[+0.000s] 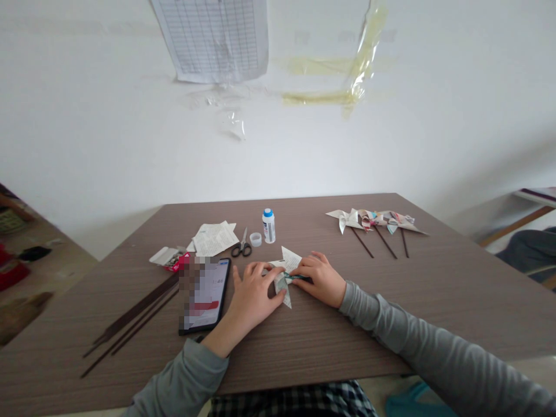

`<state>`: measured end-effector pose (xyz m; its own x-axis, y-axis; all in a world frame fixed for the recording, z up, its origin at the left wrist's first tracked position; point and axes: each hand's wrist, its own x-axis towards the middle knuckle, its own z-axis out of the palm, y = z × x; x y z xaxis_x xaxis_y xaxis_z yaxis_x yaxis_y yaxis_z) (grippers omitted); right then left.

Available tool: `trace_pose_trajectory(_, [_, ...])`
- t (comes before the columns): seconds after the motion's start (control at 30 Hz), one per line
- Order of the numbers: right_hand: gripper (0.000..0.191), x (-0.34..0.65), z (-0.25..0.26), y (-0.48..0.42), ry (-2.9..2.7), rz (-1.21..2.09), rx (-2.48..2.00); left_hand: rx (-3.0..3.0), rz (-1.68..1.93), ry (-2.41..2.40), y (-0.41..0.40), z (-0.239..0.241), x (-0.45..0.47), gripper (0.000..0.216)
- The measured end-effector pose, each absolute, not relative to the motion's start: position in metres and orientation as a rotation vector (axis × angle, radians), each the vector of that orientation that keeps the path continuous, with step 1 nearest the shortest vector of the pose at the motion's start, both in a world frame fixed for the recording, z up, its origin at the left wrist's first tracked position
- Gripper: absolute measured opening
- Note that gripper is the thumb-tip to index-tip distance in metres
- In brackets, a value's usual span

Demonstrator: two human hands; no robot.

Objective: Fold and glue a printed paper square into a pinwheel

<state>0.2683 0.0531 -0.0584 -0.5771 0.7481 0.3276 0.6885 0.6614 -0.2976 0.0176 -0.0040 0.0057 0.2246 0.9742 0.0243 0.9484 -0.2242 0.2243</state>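
I watch through a single camera on the wearer's head, facing forward and tilted down across the table point(330, 339), whose near edge runs low in the frame. The wall point(313, 156) ahead fills the upper half. The left hand point(254, 292) and right hand point(320, 278) lie near, just below centre, and their grey sleeves point(417, 336) reach in from the bottom left and lower right corner.
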Motion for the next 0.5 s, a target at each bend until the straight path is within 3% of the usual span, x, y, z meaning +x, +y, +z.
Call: trace_pose_trajectory(0.5, [0.021,0.2683,-0.0585,0.0530,-2.452,0.190,-1.118,2.334,0.260,1.825,-0.0030,0.0038,0.0161,0.048])
